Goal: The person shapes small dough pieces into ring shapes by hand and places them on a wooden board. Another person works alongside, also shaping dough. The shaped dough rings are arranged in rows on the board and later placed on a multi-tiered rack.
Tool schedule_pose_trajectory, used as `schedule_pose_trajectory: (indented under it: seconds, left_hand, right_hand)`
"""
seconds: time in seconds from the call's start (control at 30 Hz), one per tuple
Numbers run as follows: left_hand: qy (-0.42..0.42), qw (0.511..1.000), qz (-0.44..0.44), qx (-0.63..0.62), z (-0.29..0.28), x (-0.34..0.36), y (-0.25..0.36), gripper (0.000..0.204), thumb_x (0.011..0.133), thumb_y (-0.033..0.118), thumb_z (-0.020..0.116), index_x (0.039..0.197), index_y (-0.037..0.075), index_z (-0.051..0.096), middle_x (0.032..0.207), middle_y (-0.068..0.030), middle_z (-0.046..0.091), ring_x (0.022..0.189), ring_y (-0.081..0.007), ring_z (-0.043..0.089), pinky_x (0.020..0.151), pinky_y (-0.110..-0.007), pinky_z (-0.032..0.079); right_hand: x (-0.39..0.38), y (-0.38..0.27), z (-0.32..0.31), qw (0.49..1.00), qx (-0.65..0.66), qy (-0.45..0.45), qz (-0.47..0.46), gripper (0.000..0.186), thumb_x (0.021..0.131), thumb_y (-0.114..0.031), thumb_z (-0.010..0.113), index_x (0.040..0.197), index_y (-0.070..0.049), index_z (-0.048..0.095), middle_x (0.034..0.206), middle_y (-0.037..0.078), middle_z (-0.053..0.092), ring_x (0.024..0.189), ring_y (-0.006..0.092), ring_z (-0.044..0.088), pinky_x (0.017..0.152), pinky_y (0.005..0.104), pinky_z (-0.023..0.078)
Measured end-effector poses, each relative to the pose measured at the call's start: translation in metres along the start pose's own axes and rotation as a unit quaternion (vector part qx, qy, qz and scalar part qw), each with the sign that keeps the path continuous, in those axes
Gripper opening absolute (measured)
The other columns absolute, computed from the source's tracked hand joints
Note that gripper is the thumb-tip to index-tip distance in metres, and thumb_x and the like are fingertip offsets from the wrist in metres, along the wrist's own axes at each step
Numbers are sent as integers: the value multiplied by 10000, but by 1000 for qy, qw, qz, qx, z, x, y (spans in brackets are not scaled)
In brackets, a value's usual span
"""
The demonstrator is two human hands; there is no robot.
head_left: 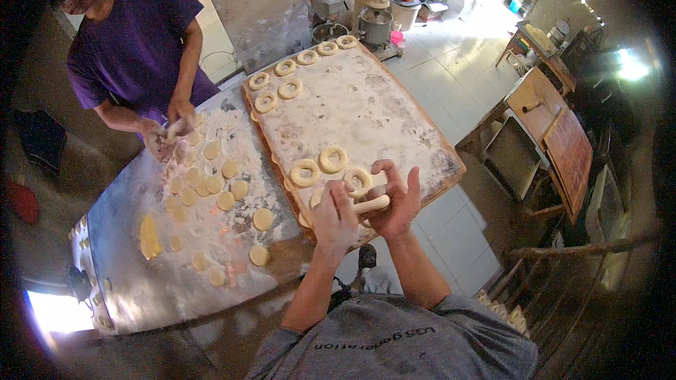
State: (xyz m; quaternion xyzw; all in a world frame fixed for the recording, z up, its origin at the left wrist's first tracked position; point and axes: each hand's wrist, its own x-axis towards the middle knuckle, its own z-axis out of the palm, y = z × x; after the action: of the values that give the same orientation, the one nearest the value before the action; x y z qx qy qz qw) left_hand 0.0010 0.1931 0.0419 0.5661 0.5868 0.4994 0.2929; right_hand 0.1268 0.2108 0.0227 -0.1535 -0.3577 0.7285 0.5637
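My left hand [335,218] and my right hand [398,200] meet over the near end of a floured wooden board [373,109]. Between them they hold a pale roll of dough [371,204], gripped at both ends. Just beyond my fingers lie three dough rings [332,159] on the board. Several more rings [285,68] line the board's far edge. Small round dough pieces [225,200] are scattered over the floured metal table [141,281] left of the board.
A person in a purple shirt [137,35] stands at the table's far left, working dough with both hands [165,134]. Mixers and buckets [373,10] stand on the tiled floor beyond. Wooden boards [556,134] and a rack sit at right.
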Motion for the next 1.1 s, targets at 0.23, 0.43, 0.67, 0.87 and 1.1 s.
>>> schedule_pose_trajectory:
  seconds: [0.23,0.43,0.67,0.87,1.1]
  left_hand:
    - [-96,995,-16,-10,73,5,2,362,1016,381,371,1104,53,498,873,-254,637,822,-462,626,680,-504,477]
    - [-164,982,-81,36,125,24,0,573,998,458,335,1356,11,308,989,-395,568,916,-575,555,774,-601,439]
    - [-269,898,-6,349,122,40,-24,694,866,377,613,1399,37,327,1233,-263,434,1168,-403,437,974,-532,331]
    - [-305,889,37,338,111,26,-26,756,812,279,682,1428,62,302,1261,-266,414,1184,-404,425,979,-540,336]
    - [-244,930,1,275,57,5,-20,767,819,267,636,1457,44,274,1261,-280,446,1169,-429,462,969,-576,349]
  right_hand:
    - [-22,-42,-85,982,144,-110,-50,607,983,-467,409,1426,-69,294,820,118,650,725,148,637,634,248,516]
    - [-13,-52,-103,837,-478,255,78,792,962,-525,436,1504,-44,116,1140,276,617,1165,359,566,1003,408,400]
    - [-28,-53,-127,631,-728,220,152,850,844,-360,625,1495,-44,178,1248,322,480,1076,454,539,925,477,439]
    - [-29,-41,-96,546,-782,217,209,870,806,-288,647,1505,-83,171,1113,254,513,1027,406,514,912,504,412]
    - [-29,-15,-78,521,-829,197,-48,786,805,-283,657,1460,-32,303,1253,275,481,1127,409,473,958,544,359]
